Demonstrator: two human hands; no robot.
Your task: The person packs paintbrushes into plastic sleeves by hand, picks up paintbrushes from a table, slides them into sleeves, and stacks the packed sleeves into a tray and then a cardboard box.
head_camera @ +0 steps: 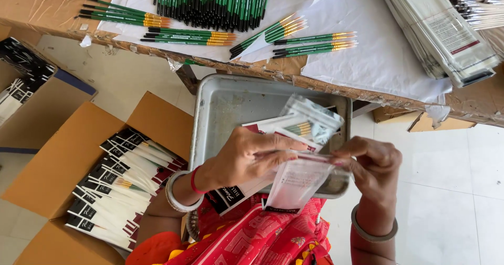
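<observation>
While many filled packs (123, 183) were already stacked in the cardboard box (63, 160) left of the fingers, one clear plastic sleeve (302, 178) was pinched shut between the left hand (247, 157) and the right hand (373, 165). A card-backed pack of green brushes (299, 128) was held just above the fingertips, over the metal tray (226, 107). Beyond them, loose green brushes (210, 5) and empty sleeves (446, 31) were left unpacked on the table (47, 5); much was judged undone.
</observation>
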